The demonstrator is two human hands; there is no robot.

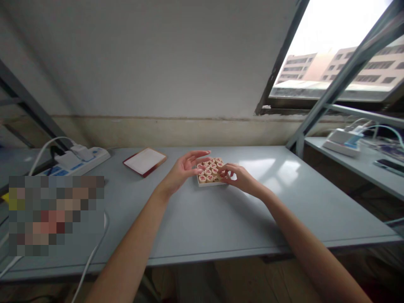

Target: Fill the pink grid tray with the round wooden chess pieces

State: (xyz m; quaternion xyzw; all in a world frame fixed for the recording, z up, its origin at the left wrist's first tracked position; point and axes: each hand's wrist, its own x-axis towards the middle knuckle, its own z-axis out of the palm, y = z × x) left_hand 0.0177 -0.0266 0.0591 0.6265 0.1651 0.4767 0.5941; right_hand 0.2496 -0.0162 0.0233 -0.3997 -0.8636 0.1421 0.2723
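A shallow white box on the desk holds several round Chinese chess pieces, pale with red characters and at least one darker one. My left hand is at the box's left side, fingers stretched and apart, with nothing in it. At the right end of the box, the curled fingers and thumb of my right hand close around a piece, which they mostly hide. Farther left lies a flat box lid, white inside with a red edge.
The grey desk runs back to the wall. A white power strip with plugs and cables is on the left, near a blurred-out patch. To the right rise a metal frame post and a side shelf with another power strip.
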